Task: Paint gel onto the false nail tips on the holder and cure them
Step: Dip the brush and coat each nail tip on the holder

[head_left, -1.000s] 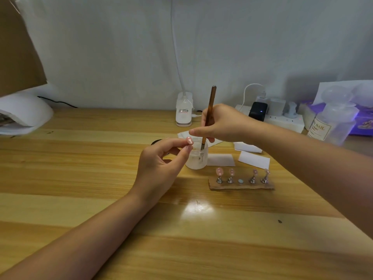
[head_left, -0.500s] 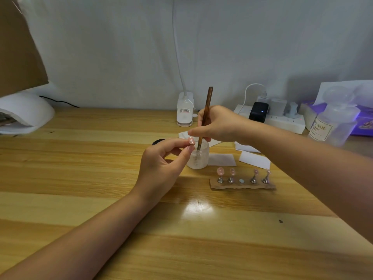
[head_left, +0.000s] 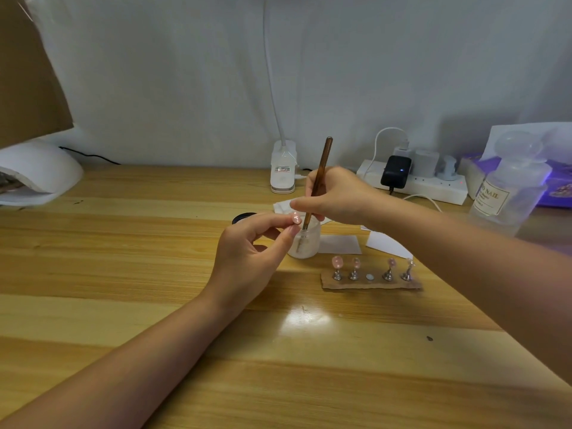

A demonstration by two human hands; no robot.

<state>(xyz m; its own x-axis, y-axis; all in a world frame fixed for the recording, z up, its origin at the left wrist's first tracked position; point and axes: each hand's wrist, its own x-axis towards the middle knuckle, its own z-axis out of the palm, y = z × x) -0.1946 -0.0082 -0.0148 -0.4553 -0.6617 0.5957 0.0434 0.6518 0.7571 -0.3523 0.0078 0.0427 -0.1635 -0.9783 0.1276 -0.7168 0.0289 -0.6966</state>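
Nearest, the left hand (head_left: 247,258) is raised over the wooden desk (head_left: 154,305), thumb and forefinger pinching a pink nail tip (head_left: 295,217); its other fingers curl loosely. At four o'clock from that tip, the holder (head_left: 371,281) lies on the desk with four small stands carrying nail tips and one bare spot in the middle. Just past the left hand, the right hand (head_left: 337,196) grips a brown brush (head_left: 318,178), its lower end dipped into a small frosted jar (head_left: 305,243). Farther back at two o'clock lie a white power strip (head_left: 433,185) and a clear bottle (head_left: 510,193); at ten o'clock, the white curing lamp (head_left: 37,174).
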